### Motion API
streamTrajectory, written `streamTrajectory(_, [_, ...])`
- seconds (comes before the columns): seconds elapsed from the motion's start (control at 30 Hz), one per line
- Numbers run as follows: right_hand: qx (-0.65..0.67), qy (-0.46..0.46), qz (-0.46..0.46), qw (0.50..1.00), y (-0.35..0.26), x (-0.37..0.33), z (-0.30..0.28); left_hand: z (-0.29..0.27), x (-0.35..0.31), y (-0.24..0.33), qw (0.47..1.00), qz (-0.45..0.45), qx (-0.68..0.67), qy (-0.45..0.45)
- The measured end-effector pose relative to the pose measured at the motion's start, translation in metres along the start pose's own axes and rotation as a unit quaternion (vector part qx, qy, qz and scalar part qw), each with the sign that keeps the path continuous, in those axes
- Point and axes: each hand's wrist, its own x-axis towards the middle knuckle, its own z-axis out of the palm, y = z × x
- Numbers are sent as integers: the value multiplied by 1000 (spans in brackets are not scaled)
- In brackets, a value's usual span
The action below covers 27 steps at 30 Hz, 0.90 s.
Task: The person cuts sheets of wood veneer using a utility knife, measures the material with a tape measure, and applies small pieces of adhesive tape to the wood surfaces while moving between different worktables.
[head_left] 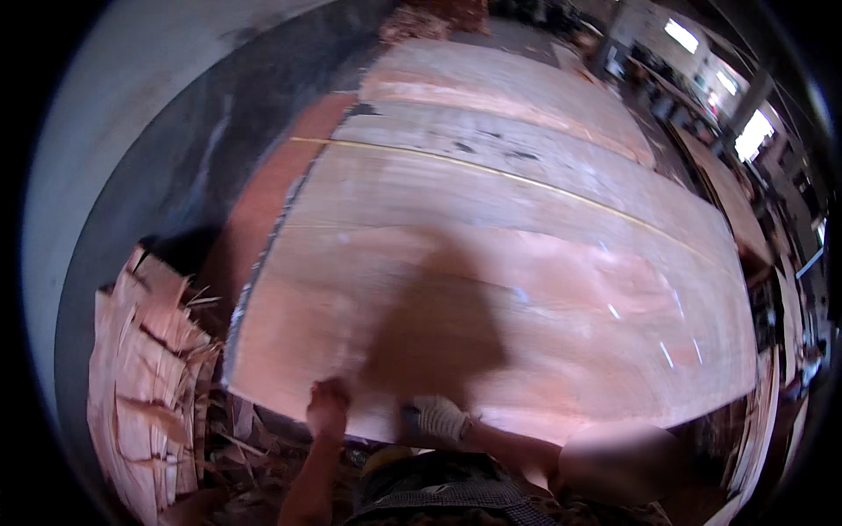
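A broad sheet of pale reddish wood veneer (570, 351) lies before me on a stack, its near edge at my waist. My left hand (329, 408) is bare and closed at that near edge, left of centre; what its fingers hold, if anything, is hidden. My right hand (441, 417), in a white knitted glove, is at the same edge just to the right, its fingers curled by a small dark shape I cannot make out. A long thin yellowish strip (491, 167) runs across the far part of the stack. My shadow falls over the middle of the sheet.
Torn veneer scraps (149, 386) stand piled at the left, with more around my feet. A grey wall (175, 175) rises on the left. Another pale sheet (509, 83) lies at the far end. Long boards (719, 188) and a pillar (752, 101) are on the right.
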Motion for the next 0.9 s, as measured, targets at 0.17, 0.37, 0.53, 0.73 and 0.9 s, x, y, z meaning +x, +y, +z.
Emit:
streamTrajectory(0.17, [-249, 6, 53, 967, -1, 87, 30, -20, 8, 63, 772, 17, 561, -297])
streamTrajectory(0.37, [31, 119, 326, 937, -26, 110, 64, -172, -30, -6, 876, 201, 430, -81])
streamTrajectory(0.53, [-217, 264, 215, 915, -28, 114, 79, -239, -45, -45, 923, 84, 357, -117])
streamTrajectory(0.73, [-131, 341, 147, 919, -17, 122, 89, -305, -2, -45, 910, 51, 377, -162])
streamTrajectory(0.9, [-163, 332, 193, 909, -55, 183, 104, -416, 24, -59, 929, -8, 371, 6])
